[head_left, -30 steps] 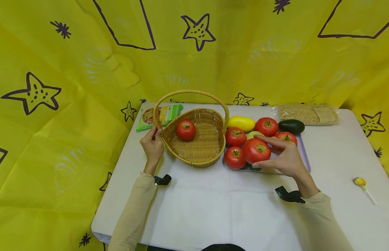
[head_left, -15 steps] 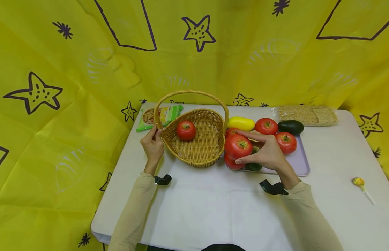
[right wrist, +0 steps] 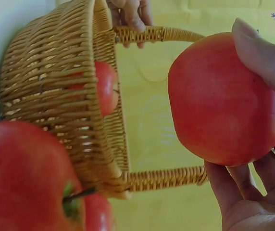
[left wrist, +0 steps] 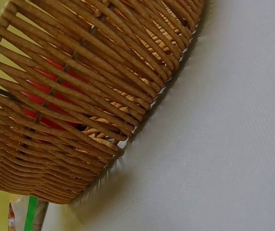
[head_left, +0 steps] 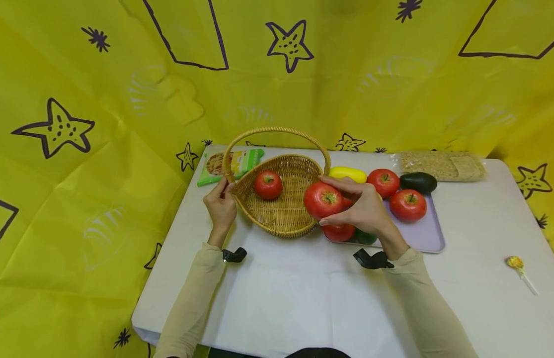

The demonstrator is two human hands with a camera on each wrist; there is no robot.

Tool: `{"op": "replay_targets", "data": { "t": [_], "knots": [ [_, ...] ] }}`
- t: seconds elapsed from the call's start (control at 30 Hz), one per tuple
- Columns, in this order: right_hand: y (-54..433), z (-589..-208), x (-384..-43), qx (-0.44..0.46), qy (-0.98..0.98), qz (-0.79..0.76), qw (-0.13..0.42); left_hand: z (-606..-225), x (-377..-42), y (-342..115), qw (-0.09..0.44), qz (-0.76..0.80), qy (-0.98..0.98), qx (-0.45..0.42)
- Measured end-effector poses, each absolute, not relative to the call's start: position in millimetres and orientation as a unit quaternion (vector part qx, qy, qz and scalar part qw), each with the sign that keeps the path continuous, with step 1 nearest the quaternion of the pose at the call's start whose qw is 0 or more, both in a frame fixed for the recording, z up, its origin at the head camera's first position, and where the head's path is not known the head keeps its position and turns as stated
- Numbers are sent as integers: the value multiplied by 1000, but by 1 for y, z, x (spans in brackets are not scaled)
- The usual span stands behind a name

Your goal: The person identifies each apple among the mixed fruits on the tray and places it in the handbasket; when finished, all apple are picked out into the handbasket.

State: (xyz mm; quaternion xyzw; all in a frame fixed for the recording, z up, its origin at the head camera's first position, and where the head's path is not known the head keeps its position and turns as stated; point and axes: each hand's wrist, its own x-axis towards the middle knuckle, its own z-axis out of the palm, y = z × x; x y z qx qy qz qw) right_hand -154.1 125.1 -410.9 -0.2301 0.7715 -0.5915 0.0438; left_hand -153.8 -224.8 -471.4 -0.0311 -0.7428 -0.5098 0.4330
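My left hand (head_left: 221,206) grips the base of the handle at the left end of a wicker basket (head_left: 281,231). One red apple (head_left: 268,185) lies inside, towards the left; its red also shows through the weave in the left wrist view. A second red apple (head_left: 322,200) is pinched between the thumb and fingers of my right hand (head_left: 363,209), held up over the basket's right rim. In the right wrist view this held apple (right wrist: 224,101) is beside the arched handle (right wrist: 166,179), with the thumb on one side and fingers on the other.
A lilac tray (head_left: 426,233) right of the basket bears several red apples (head_left: 408,205), a yellow fruit (head_left: 348,174) and a dark green avocado (head_left: 418,182). Behind are a green packet (head_left: 211,166) and a bag of grains (head_left: 442,165). A lollipop (head_left: 515,263) lies far right.
My right hand has carried its apple left from above the tray to the basket's right rim. The left hand keeps its grip on the handle, and the basket stays in place.
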Motion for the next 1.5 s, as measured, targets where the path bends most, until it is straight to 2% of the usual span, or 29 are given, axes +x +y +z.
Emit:
{"op": "replay_targets", "data": {
  "t": [0.2, 0.63, 0.8, 1.17, 1.5],
  "knots": [
    [112, -406, -159, -237, 759, -604, 55, -489, -163, -236, 428, -508, -747, -26],
    [82, -403, -168, -246, 746, -616, 54, -492, -162, -240, 428, -505, -749, -20],
    [68, -405, -172, -241, 720, -645, 85, -487, -161, -236, 434, -498, -751, -11],
    [42, -408, -191, -242, 723, -637, 111, -460, -146, -222, 431, -507, -746, -17],
    [31, -410, -209, -208, 787, -572, 102, -462, -150, -222, 433, -511, -742, -30]
  ]
}}
